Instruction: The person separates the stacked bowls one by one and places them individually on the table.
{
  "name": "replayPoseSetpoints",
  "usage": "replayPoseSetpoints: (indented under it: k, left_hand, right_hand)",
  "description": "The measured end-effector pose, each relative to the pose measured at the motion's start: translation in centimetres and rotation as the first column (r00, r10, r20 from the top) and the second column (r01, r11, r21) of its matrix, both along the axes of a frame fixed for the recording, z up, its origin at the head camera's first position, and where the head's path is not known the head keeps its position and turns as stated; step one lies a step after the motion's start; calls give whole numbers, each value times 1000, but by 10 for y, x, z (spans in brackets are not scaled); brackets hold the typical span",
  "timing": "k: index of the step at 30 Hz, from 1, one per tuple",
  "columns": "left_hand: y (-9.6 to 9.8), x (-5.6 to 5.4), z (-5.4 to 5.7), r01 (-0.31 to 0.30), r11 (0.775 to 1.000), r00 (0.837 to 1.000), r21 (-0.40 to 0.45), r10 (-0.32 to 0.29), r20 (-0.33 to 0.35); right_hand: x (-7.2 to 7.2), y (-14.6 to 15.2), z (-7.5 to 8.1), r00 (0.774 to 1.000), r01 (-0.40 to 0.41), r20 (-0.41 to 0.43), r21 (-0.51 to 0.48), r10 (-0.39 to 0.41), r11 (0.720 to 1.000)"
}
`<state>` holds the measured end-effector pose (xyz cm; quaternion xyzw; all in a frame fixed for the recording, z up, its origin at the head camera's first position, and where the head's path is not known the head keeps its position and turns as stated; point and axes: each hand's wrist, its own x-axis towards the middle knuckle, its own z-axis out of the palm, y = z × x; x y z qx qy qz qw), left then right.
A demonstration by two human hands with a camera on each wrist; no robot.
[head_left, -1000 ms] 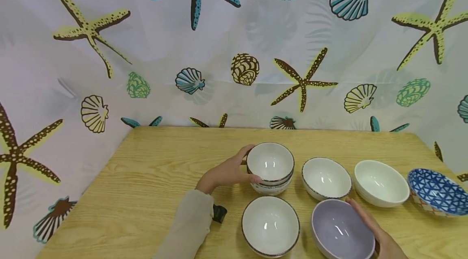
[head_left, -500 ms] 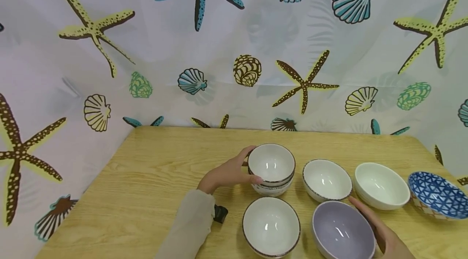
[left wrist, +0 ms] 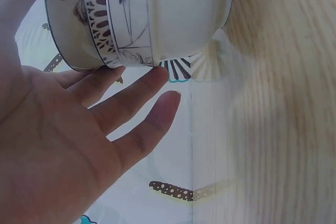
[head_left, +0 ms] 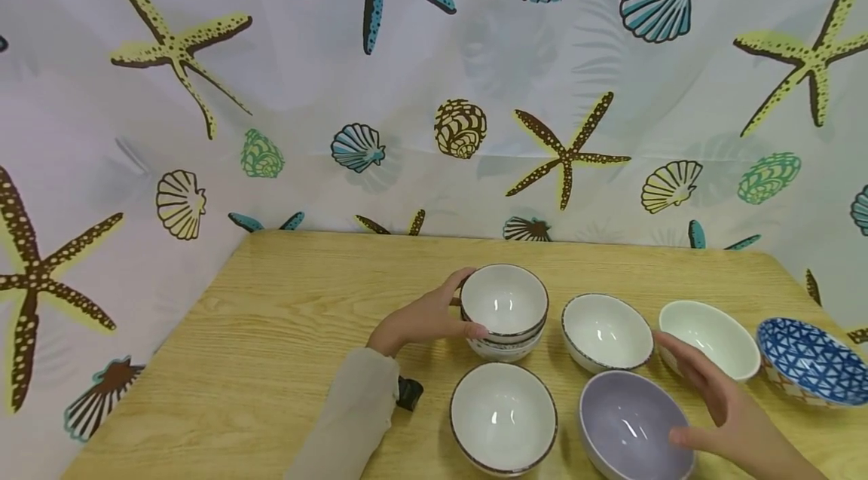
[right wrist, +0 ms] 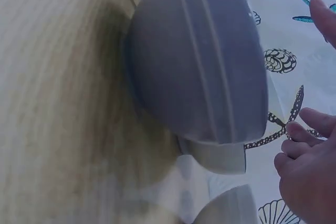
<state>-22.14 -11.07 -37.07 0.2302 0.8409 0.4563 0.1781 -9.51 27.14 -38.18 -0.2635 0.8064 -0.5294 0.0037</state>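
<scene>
My left hand (head_left: 423, 322) holds the left side of a stack of bowls, thumb at the front and fingers behind. On top of the stack is a white bowl (head_left: 503, 299) with a dark rim; a patterned bowl (head_left: 505, 350) shows beneath. In the left wrist view, fingertips lie along the stacked bowls' printed sides (left wrist: 126, 19). Above the right rim of a purple bowl (head_left: 627, 420) hovers my right hand (head_left: 732, 412), thumb and fingers spread. The right wrist view shows that hand (right wrist: 310, 169) apart from the purple bowl's outer wall (right wrist: 199, 61).
A dark-rimmed white bowl (head_left: 502, 420) stands in front of the stack. To the right are another dark-rimmed bowl (head_left: 606, 333), a plain white bowl (head_left: 719, 337) and a blue patterned bowl (head_left: 814, 359). A shell-print cloth (head_left: 407, 73) hangs behind the wooden table (head_left: 271, 329).
My right hand has come off the purple bowl's right side and risen over its rim, fingers spreading. My left hand and the stack stay put.
</scene>
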Motion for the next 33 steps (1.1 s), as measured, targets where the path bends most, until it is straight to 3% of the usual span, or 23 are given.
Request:
replayPoseSetpoints:
  k: [9,15,24,28,33]
  left_hand:
    - [-1,0,0,-11,1000,1000,-4,11,11]
    - [-1,-1,0,23,1000,1000,15,-23,6]
    - [0,0,1,30,999,999,26,-31,31]
    - [0,0,-2,37,999,998,28,-39,58]
    - [0,-1,-5,69,997,997,43,-71,39]
  right_hand:
    - [-17,-21,24,999,-4,-41,-16,4,1000]
    - [-28,-36,35,998,-19,-56,-34,17,999]
    - [-44,-58,50,995,11,-98,10,-10,1000]
    - [-52,-65,55,998,6,-59,13,-5,1000]
    - [-62,-74,56,1000,-3,-2,9,3,1000]
